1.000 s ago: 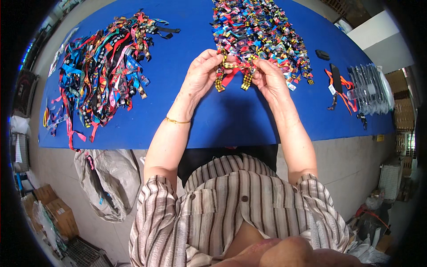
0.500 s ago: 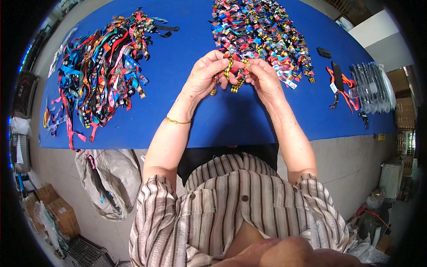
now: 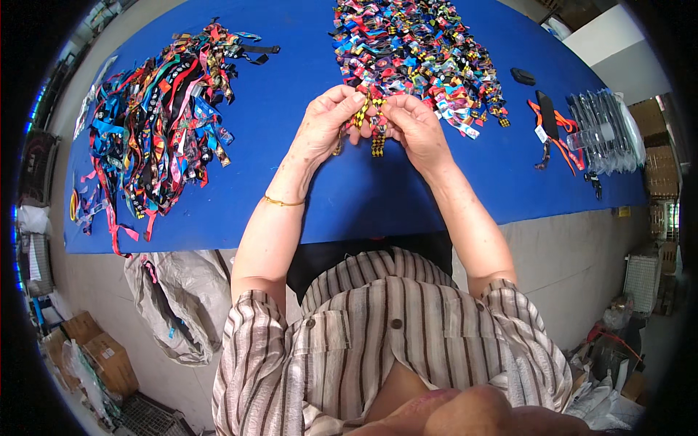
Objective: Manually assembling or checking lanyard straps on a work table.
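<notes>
Between my two hands is a strap (image 3: 377, 145) of woven ribbon in a yellow and black diamond pattern, with some red at its upper part. My left hand (image 3: 333, 118) pinches one part of it between thumb and fingers. My right hand (image 3: 415, 125) grips the other part, thumb against the fingertips. One short end hangs down between the hands. Whether it carries a buckle is hidden by my fingers. Just beyond my hands lies a broad, dense pile of colourful patterned straps (image 3: 414, 54).
A heap of long loose straps (image 3: 163, 123) lies on the left of the blue table (image 3: 291, 80). To the right are an orange harness-like strap (image 3: 563, 134), clear plastic packets (image 3: 600, 134) and a small black object (image 3: 523, 76). A pale sack (image 3: 182, 305) stands below the table's left front edge.
Both hands have shifted slightly left with the strap. Its loops look pulled closer together, and the patterned end now hangs straighter between my hands.
</notes>
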`<state>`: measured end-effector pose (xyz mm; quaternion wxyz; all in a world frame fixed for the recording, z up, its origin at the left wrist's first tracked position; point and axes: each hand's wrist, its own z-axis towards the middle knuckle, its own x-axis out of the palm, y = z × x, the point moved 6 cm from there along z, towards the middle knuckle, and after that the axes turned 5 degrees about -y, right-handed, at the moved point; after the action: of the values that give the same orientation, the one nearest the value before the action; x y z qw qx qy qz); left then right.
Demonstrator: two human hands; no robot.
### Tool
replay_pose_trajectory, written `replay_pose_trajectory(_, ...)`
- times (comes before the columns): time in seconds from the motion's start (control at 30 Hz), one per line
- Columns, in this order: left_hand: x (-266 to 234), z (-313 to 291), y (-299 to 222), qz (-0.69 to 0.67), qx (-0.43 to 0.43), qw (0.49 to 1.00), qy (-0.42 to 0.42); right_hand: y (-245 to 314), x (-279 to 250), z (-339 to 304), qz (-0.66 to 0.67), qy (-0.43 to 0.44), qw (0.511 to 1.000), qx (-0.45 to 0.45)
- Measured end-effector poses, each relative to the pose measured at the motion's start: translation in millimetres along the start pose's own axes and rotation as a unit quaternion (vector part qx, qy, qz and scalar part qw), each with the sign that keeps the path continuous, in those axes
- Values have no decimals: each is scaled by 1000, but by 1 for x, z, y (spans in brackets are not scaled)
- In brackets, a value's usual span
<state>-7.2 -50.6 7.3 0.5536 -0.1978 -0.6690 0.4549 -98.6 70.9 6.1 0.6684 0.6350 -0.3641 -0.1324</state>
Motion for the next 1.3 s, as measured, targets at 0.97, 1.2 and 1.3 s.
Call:
replay_pose_trajectory(0.97, 6, -2, -1, 5, -4, 1000, 26, 19, -1, 3, -111, -55, 985, -116)
replay_pose_trajectory(1.2, 5, -2, 3, 29, -23, 999, 12, 18, 2, 3, -101, -58, 985, -126)
replay_pose_trajectory(1.3, 5, -2, 2, 59, -20, 998, -12, 20, 4, 2, -113, -62, 984, -123)
